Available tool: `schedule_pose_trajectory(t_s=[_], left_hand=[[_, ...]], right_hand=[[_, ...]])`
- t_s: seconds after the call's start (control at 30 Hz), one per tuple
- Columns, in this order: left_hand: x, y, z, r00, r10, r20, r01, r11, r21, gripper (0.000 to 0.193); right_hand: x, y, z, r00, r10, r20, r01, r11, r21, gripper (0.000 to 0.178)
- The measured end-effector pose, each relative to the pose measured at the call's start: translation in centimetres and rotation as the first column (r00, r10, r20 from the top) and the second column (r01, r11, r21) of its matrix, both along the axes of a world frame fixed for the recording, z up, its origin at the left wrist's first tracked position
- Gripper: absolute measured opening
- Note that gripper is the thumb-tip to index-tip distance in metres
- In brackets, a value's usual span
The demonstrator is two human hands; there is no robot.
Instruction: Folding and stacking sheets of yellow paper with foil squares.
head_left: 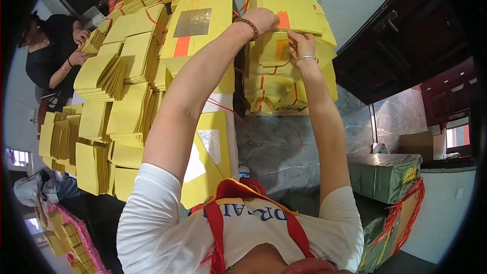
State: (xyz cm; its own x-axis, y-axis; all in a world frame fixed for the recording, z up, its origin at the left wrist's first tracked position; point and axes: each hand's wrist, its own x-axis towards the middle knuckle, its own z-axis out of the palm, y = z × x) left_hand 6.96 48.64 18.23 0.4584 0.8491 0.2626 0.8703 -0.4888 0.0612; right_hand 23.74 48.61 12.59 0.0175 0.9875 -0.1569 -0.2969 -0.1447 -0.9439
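Observation:
Both my arms reach forward over tall stacks of yellow paper. My left hand (261,19), with a brown bead bracelet above it, is closed at the left edge of a yellow paper bundle (299,23) with an orange-red patch (283,20). What its fingers hold is hidden. My right hand (303,45), wearing a silver bangle, pinches the near edge of the same bundle. Just below, another yellow paper bundle (269,50) with an orange patch tilts toward me. Red strings (262,89) tie the paper lower in the stack.
Many yellow paper bundles (137,56) cover the table at left. Closer in lies a yellow stack with a silver square (193,23). A co-worker (56,50) handles paper at far left. Green wrapped packs (380,177) with red string (406,213) stand at right, near a dark door (390,25).

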Motion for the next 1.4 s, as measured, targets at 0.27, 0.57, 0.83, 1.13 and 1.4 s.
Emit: schedule_pose_trajectory(t_s=[0.27,0.57,0.83,1.13,1.4], left_hand=[[-0.2,0.3,0.0,0.999,-0.003,0.052,0.004,1.0,-0.028,0.025],[-0.9,0.6,-0.6,0.988,0.033,0.154,-0.043,0.997,0.062,0.024],[-0.5,0.2,-0.5,0.996,-0.053,0.072,0.043,0.99,0.132,0.025],[0.4,0.3,0.0,0.999,0.029,0.016,-0.031,0.993,0.113,0.022],[-1.9,1.7,-1.2,0.743,0.206,0.636,-0.267,0.964,0.0,0.026]], right_hand=[[-0.5,0.1,-0.2,0.996,-0.081,0.03,0.079,0.996,0.047,0.06],[-1.4,-0.8,0.1,0.984,-0.175,0.018,0.172,0.981,0.089,0.046],[-1.4,-0.4,-0.3,0.985,-0.17,0.014,0.167,0.979,0.12,0.05],[-1.2,-0.5,-0.2,0.983,-0.178,0.052,0.171,0.978,0.116,0.054],[-1.7,-0.9,0.2,0.989,-0.147,0.02,0.143,0.98,0.137,0.06]])
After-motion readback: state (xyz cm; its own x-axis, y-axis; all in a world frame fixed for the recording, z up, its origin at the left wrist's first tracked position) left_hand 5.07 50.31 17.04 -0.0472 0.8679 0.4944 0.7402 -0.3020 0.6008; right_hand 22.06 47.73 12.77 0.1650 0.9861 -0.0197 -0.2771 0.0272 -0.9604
